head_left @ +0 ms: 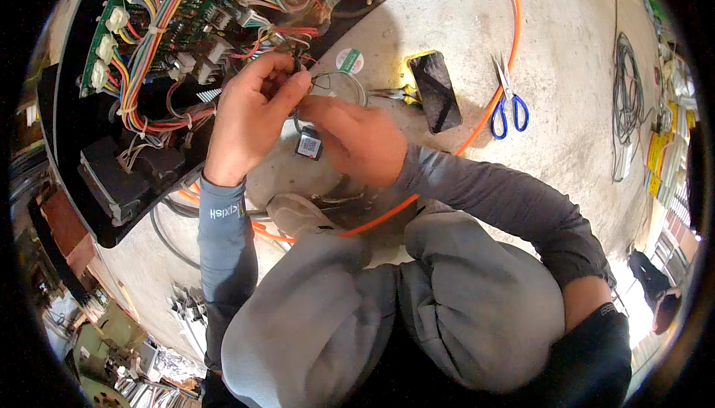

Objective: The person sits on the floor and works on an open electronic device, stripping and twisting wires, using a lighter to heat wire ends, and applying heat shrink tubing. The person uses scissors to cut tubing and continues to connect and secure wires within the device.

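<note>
My left hand (246,114) is closed in a pinch on a thin black cable (297,62), beside the edge of an open black housing (52,132). Close to its right, my right hand (365,140) is slightly blurred, its fingers pressed together at the same loose wiring. What lies between those fingers is hidden. A small black module (308,145) with a white square-code label hangs just below the fingertips. From the hands a thin grey wire (363,89) loops out to the right.
The housing holds a green circuit board (112,43) and bundled coloured wires (145,58). On the concrete floor lie pliers (398,94), a dark phone (436,91), blue-handled scissors (509,102) and an orange hose (477,128). A coiled grey cable (628,84) lies far right. A person (655,289) is at the right rim.
</note>
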`<state>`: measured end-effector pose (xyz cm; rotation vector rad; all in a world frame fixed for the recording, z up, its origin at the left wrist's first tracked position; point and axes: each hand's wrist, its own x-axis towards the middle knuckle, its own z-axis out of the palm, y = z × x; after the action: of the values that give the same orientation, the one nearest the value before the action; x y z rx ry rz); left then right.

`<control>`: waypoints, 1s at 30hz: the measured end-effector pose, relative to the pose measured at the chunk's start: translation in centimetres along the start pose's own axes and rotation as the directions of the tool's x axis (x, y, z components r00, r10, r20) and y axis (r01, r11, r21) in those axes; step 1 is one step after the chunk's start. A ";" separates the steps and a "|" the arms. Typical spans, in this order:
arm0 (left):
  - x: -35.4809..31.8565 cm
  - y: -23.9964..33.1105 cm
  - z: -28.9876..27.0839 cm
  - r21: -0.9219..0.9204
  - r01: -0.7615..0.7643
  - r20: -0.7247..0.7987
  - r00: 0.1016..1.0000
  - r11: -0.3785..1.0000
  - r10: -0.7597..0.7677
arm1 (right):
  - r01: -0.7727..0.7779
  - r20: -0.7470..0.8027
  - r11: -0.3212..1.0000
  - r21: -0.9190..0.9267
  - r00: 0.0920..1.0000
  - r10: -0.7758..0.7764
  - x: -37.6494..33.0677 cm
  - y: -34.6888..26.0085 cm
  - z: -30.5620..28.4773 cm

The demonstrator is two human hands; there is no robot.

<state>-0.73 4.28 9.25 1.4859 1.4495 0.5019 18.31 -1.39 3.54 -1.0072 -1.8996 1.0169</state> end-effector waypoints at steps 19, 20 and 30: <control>-3.5 -2.0 3.8 0.196 -0.216 -0.289 0.919 0.956 0.267 | -0.086 -0.006 0.962 -0.260 0.996 0.088 6.6 -0.1 -2.8; -3.9 -1.6 4.3 0.119 -0.115 -0.340 0.928 0.986 0.149 | -0.084 -0.023 0.957 -0.278 0.996 0.081 6.5 -0.3 -2.5; -4.4 -4.6 4.3 -0.378 0.034 -0.217 0.968 0.925 -0.124 | -0.100 0.193 0.986 -0.134 0.973 0.125 6.9 0.7 -2.4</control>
<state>-0.50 -2.07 4.90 1.0870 1.4912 0.8767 17.68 5.63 5.58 -1.1303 -2.1116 1.1141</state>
